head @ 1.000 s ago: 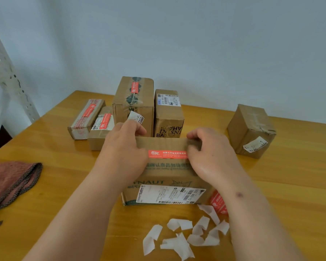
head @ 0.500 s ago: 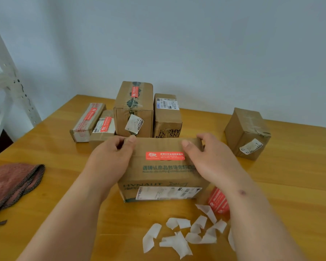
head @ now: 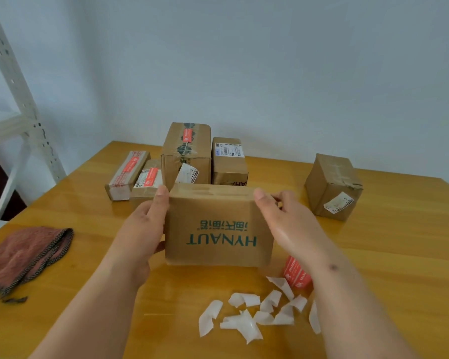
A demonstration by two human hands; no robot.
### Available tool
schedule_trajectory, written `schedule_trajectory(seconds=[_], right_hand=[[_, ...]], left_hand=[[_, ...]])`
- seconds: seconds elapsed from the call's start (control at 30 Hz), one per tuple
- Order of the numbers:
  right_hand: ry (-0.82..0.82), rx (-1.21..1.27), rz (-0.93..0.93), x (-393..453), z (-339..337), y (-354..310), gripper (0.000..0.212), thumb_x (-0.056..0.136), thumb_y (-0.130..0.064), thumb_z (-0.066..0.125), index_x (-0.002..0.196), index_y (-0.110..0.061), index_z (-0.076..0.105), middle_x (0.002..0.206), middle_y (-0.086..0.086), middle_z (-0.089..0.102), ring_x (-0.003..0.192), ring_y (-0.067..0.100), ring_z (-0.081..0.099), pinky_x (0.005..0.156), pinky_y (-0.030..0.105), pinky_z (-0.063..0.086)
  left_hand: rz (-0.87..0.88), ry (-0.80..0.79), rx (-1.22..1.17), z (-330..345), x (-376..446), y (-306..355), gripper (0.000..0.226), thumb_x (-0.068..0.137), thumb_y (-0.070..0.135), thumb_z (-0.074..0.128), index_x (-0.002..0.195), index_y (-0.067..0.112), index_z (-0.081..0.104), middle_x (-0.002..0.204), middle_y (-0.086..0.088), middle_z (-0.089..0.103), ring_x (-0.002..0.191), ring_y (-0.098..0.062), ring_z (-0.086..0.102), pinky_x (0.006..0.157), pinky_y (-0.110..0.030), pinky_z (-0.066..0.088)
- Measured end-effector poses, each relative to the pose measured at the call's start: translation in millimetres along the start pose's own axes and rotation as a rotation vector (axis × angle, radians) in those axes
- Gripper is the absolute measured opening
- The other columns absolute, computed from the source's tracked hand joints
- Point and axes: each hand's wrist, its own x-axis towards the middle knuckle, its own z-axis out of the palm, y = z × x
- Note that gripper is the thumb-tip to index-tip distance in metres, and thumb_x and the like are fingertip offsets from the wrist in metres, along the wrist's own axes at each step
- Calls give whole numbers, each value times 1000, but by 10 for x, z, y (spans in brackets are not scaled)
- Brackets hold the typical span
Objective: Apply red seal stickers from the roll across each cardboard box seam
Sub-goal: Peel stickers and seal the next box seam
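A brown cardboard box (head: 218,226) with green upside-down HYNAUT print is lifted off the table, its printed face toward me. My left hand (head: 145,224) grips its left side, thumb along the front edge. My right hand (head: 283,221) holds the right side, thumb at the top corner and fingers behind. No red sticker shows on the face I see. The red sticker roll (head: 296,275) lies on the table under my right forearm, partly hidden.
Behind stand several boxes: two flat ones (head: 126,174) and a tall one (head: 187,151) with red seals, a labelled box (head: 228,161), and a lone box (head: 332,185) at right. White backing scraps (head: 254,312) litter the wooden table (head: 88,255). A reddish cloth (head: 26,255) lies left.
Both hands left the red sticker on the box top, moved to the box's sides and lifted and turned it, so the sticker and shipping label are out of sight.
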Motion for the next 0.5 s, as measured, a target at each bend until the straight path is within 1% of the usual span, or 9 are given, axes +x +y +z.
schedule_trajectory(seconds=[0.03, 0.1, 0.17, 0.23, 0.3, 0.33, 0.37, 0.43, 0.5], right_hand=[[8, 3, 6, -10, -8, 10, 66, 89, -71, 25, 134, -24, 37, 104, -9, 50, 92, 11, 51, 67, 30, 40], [21, -62, -28, -32, -13, 20, 63, 90, -68, 27, 133, -23, 38, 100, -10, 50, 86, 7, 51, 62, 26, 40], [39, -126, -61, -40, -15, 38, 55, 92, -63, 31, 129, -23, 39, 94, -13, 51, 81, 2, 51, 60, 24, 41], [65, -125, -79, -43, -51, 68, 46, 94, -59, 33, 124, -25, 42, 91, -17, 50, 79, -1, 50, 61, 24, 41], [104, -92, -85, -69, -130, 104, 35, 97, -53, 34, 118, -27, 45, 89, -19, 48, 78, -3, 47, 63, 25, 40], [122, -83, -83, -84, -174, 134, 29, 98, -49, 35, 116, -29, 47, 89, -20, 48, 78, -2, 46, 64, 26, 39], [132, -87, -81, -97, -215, 176, 24, 99, -44, 36, 114, -30, 48, 91, -19, 49, 79, -1, 47, 67, 28, 41], [136, -103, -71, -133, -294, 277, 17, 99, -35, 39, 110, -33, 52, 100, -14, 54, 88, 6, 52, 77, 32, 46], [148, -111, -48, -172, -358, 390, 18, 97, -24, 42, 105, -34, 55, 107, -12, 55, 97, 11, 54, 85, 36, 49]], left_hand=[[-6, 4, -11, -8, -4, -2, 51, 90, 66, 39, 126, 30, 49, 110, 5, 56, 110, -22, 53, 99, -47, 47], [-13, 14, -8, -16, -10, -2, 40, 93, 61, 42, 117, 29, 48, 109, 5, 56, 103, -20, 54, 95, -45, 48], [-21, 34, -1, -10, -18, -11, 28, 97, 46, 48, 111, 22, 50, 107, 1, 57, 97, -18, 54, 93, -45, 48], [11, 72, 15, 7, -15, -18, 16, 95, 28, 52, 109, 21, 54, 107, -3, 57, 96, -19, 54, 90, -44, 49], [86, 110, 51, 33, -15, -17, 22, 91, 13, 53, 111, 22, 53, 107, -2, 57, 92, -16, 52, 75, -34, 47], [134, 118, 82, 50, -24, -11, 27, 90, 8, 53, 113, 22, 52, 108, 0, 56, 91, -14, 52, 69, -30, 44], [188, 128, 135, 69, -40, -7, 32, 89, 5, 53, 115, 24, 51, 110, 1, 56, 93, -13, 52, 68, -29, 44], [320, 168, 313, 118, -108, 18, 37, 88, 6, 54, 116, 29, 49, 116, 4, 52, 102, -16, 51, 75, -32, 48], [467, 203, 474, 191, -214, 68, 39, 87, 10, 56, 118, 33, 48, 121, 10, 44, 117, -20, 45, 92, -44, 47]])
